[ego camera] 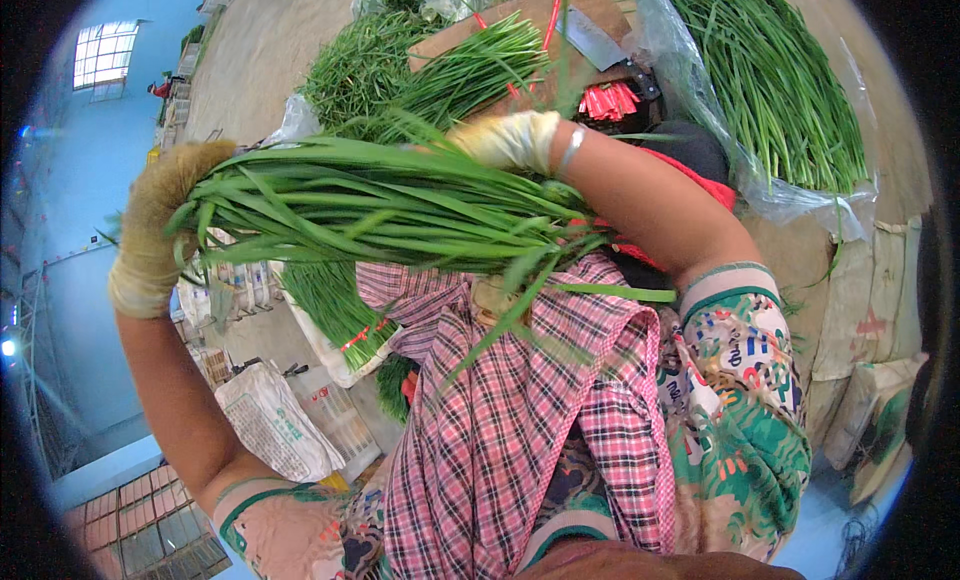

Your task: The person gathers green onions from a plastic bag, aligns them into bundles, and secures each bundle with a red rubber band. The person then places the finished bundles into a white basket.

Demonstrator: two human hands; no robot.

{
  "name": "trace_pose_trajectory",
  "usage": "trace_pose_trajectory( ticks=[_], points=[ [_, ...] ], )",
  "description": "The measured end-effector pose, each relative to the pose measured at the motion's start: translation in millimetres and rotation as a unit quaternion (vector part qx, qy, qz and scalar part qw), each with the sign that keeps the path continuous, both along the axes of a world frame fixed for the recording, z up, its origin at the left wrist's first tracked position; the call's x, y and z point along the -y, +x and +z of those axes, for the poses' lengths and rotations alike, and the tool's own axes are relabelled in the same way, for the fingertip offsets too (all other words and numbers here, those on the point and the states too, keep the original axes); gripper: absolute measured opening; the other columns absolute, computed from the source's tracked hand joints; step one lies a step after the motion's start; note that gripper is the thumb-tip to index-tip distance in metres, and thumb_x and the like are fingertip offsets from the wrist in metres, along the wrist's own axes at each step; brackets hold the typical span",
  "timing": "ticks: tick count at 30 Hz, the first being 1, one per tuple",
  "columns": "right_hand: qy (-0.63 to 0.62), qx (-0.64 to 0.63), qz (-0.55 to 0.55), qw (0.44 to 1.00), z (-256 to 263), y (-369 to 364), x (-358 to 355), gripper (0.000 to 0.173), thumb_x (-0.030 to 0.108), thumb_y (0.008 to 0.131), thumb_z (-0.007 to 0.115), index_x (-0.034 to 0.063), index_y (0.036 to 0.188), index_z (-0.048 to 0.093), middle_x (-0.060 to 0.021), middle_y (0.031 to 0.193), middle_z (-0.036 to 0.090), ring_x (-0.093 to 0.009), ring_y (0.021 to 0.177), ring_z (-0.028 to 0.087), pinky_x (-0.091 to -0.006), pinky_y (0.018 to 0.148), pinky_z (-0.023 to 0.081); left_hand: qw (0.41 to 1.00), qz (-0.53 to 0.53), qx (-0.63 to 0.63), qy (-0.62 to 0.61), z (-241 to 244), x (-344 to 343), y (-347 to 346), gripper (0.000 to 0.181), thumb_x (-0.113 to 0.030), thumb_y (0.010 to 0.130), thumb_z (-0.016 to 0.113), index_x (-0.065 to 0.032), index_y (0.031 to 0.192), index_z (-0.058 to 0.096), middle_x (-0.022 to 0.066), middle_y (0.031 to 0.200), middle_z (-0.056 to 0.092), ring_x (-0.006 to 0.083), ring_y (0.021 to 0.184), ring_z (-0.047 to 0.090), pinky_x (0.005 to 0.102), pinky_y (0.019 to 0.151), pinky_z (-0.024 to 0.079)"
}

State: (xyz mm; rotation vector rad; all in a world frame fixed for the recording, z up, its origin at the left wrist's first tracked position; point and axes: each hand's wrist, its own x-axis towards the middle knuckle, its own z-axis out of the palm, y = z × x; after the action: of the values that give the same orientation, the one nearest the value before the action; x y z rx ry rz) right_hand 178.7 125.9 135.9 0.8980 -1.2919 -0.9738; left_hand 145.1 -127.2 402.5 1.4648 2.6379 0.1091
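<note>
A loose bunch of long flat green leaves, apparently garlic chives (375, 201), lies crosswise in front of my apron. My left hand (161, 205), in a soiled yellowish glove, is closed around its leaf-tip end at the left. On the far side of the bunch is my right hand (506, 141), in a paler glove; its fingers are blurred and partly behind leaves, so its grip cannot be made out. The pale stem ends point right, near my right forearm. A few stray leaves hang over the pink plaid apron (480, 430).
Ahead, a brown board (450, 46) bears a chive bundle (480, 70) and a broad knife (592, 38). Red ties (609, 101) lie nearby. Loose greens (360, 62) are heaped left of the board. At right, clear plastic sheeting (694, 62) holds more chives (780, 92). A tied bundle (330, 302) lies lower left.
</note>
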Motion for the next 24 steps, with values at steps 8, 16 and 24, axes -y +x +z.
trace_pose_trajectory(
  ticks=[8,16,24],
  points=[
    [0.480,-0.797,-0.090,0.356,-64.5,57.3,-12.8,0.065,0.056,0.101,0.045,0.0118,0.149,0.042,-0.0082,0.135,0.061,-0.016,0.115,0.060,-0.0351,0.101,0.047,0.931,0.303,0.122,-0.163,-110.5,207.0,-0.2,0.038,-0.015,0.087,0.073,-0.0035,0.123,0.063,0.0095,0.116,0.069,0.0206,0.108,0.064,0.0319,0.097,0.049],
    [0.354,-0.853,-0.124,0.362,-99.8,90.0,4.3,0.050,0.045,0.092,0.068,0.0081,0.126,0.061,-0.0056,0.094,0.072,-0.011,0.065,0.065,-0.0300,0.050,0.054,0.842,0.453,0.291,-0.026,-226.6,276.3,48.4,0.024,-0.016,0.090,0.067,-0.0081,0.113,0.068,0.0094,0.104,0.072,0.0194,0.078,0.067,0.0314,0.064,0.052],
    [0.351,-0.920,0.074,0.155,-50.8,59.0,-26.0,0.040,0.017,0.089,0.069,-0.0006,0.125,0.061,-0.0040,0.071,0.066,-0.008,0.047,0.052,-0.0240,0.038,0.037,0.866,0.408,0.254,-0.135,-272.5,272.8,95.8,0.043,-0.019,0.084,0.069,-0.0058,0.124,0.063,0.0140,0.125,0.065,0.0316,0.119,0.056,0.0394,0.106,0.042]
  ],
)
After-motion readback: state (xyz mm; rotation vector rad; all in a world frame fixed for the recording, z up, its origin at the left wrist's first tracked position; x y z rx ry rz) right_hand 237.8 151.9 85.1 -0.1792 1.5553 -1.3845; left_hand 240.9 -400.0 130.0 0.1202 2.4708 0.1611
